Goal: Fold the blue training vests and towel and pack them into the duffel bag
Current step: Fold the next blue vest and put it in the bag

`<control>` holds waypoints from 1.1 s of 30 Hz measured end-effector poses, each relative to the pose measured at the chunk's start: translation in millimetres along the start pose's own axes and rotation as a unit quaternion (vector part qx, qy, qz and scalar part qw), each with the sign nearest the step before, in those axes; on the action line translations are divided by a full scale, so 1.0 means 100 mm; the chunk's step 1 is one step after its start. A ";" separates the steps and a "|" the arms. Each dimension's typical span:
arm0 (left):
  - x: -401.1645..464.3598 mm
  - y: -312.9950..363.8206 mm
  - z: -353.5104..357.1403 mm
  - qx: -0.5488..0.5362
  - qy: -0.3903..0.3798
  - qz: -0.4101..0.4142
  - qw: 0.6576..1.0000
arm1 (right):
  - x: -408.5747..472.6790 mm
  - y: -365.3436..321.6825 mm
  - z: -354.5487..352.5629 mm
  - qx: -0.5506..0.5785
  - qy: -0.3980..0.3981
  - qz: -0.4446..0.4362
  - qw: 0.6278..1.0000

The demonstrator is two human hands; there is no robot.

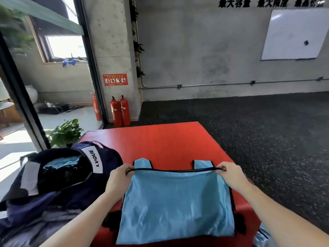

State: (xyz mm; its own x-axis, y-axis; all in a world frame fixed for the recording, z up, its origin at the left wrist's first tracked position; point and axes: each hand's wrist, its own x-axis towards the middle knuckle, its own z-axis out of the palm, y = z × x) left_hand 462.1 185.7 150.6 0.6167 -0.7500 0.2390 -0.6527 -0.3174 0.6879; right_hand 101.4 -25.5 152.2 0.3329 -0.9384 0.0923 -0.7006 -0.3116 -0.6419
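Folding step in hand: your left hand (pixel 118 179) and right hand (pixel 229 173) each pinch the black-trimmed hem of the vest (pixel 176 204) on the red mat (pixel 160 139); next, lay the hem over the straps squarely; bag (pixel 58 173) lies open, left.

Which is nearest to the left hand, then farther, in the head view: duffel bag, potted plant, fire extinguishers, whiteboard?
From the left hand:
1. duffel bag, just to its left.
2. potted plant, beyond the bag.
3. fire extinguishers, by the pillar.
4. whiteboard, far right wall.
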 end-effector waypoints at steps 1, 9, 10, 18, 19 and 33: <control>0.05 -0.06 0.08 0.009 -0.002 -0.006 1.000 | 0.06 0.06 0.09 -0.002 -0.003 0.002 1.000; 0.37 0.00 0.80 0.207 0.002 0.019 0.978 | 0.62 0.26 0.46 0.027 0.018 0.058 0.998; 0.40 0.08 0.91 0.193 -0.005 0.039 0.980 | 0.69 0.28 0.48 0.020 0.018 0.063 0.998; 0.62 0.20 1.35 0.109 -0.108 0.073 0.985 | 1.10 0.24 0.69 -0.064 0.006 0.065 0.996; 0.65 0.18 1.37 0.109 -0.120 0.081 0.983 | 1.16 0.24 0.70 -0.048 -0.003 0.073 0.996; 0.86 0.09 1.30 0.123 -0.130 0.119 0.977 | 1.18 0.14 0.71 -0.106 0.071 -0.004 0.992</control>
State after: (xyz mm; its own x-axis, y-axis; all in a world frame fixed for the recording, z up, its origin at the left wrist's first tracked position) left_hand 451.7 43.1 88.0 0.3224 -0.9316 0.1677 -0.8697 -0.2215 0.4410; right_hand 175.5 -129.8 100.2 0.2571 -0.9428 0.2121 -0.8202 -0.3290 -0.4681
